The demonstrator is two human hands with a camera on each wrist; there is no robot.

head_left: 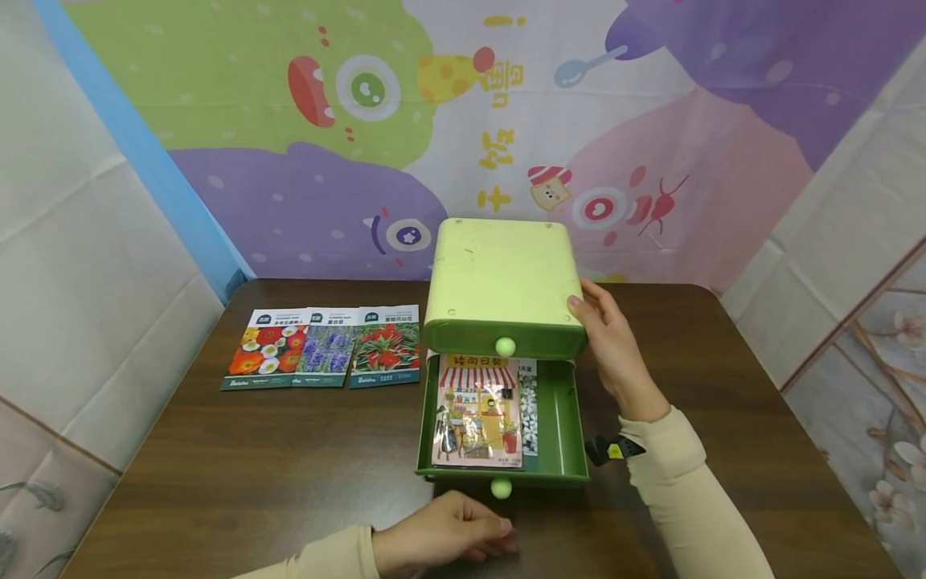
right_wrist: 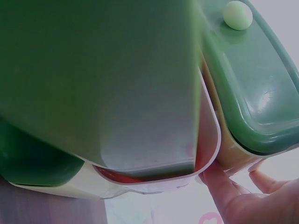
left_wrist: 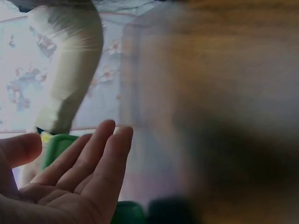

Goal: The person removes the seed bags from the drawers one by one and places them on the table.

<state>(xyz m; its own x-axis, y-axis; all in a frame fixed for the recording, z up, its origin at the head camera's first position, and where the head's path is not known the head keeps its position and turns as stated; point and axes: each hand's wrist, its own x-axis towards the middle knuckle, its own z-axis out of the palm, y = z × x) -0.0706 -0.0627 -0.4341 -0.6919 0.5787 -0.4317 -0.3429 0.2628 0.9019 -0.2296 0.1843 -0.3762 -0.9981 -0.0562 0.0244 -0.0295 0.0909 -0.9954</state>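
Observation:
A light green drawer cabinet [head_left: 506, 269] stands at the table's back, its top drawer closed. The green drawer [head_left: 557, 426] below is pulled out, holding a seed packet with a striped shop awning [head_left: 477, 418] that overlaps another packet with white flowers [head_left: 530, 410]. My right hand [head_left: 611, 342] rests against the cabinet's right side, thumb by the top edge; the right wrist view shows its fingers [right_wrist: 222, 189] touching the casing. In front of the pulled-out drawer, near its round knob [head_left: 501, 488], my left hand [head_left: 444, 531] holds nothing, fingers loose.
Three flower seed packets [head_left: 324, 354] lie in an overlapping row on the brown table [head_left: 289, 450], left of the cabinet. A cartoon-printed cloth [head_left: 304, 193] hangs right behind the table. In the right wrist view another green drawer front [right_wrist: 37, 158] sits below the pulled-out one.

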